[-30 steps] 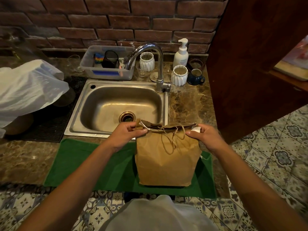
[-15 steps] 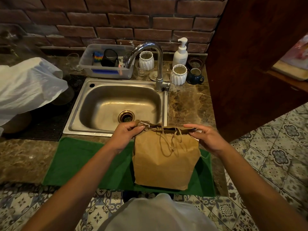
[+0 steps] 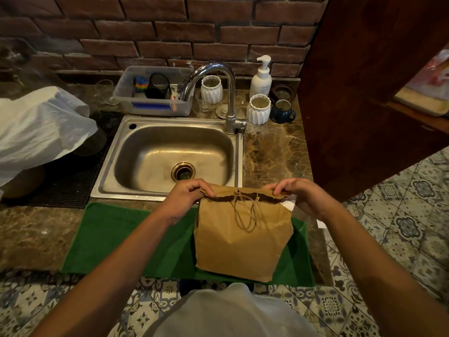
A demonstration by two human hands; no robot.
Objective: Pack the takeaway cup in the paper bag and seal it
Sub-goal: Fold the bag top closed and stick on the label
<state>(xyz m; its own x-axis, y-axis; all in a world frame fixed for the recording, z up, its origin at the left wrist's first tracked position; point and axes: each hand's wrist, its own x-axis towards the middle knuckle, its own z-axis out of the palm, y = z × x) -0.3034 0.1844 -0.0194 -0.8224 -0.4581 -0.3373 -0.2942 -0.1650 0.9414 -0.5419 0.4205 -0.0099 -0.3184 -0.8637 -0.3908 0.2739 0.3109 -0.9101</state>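
The person's left hand (image 3: 188,198) and right hand (image 3: 305,197) are both pinching the top corners of the brown paper bag (image 3: 240,237), fingers closed on the edge. Compared with a moment ago, they are rolling the mouth over toward the person: the folded lip is now lying flatter and the twine handles (image 3: 245,215) are hanging down the near face below the hands. The bag is standing on the green cloth mat (image 3: 121,239) on the counter, just this side of the steel sink (image 3: 170,152). The takeaway cup is hidden, presumably inside. A small white slip (image 3: 289,205) is showing under the right hand, possibly a sticker for sealing.
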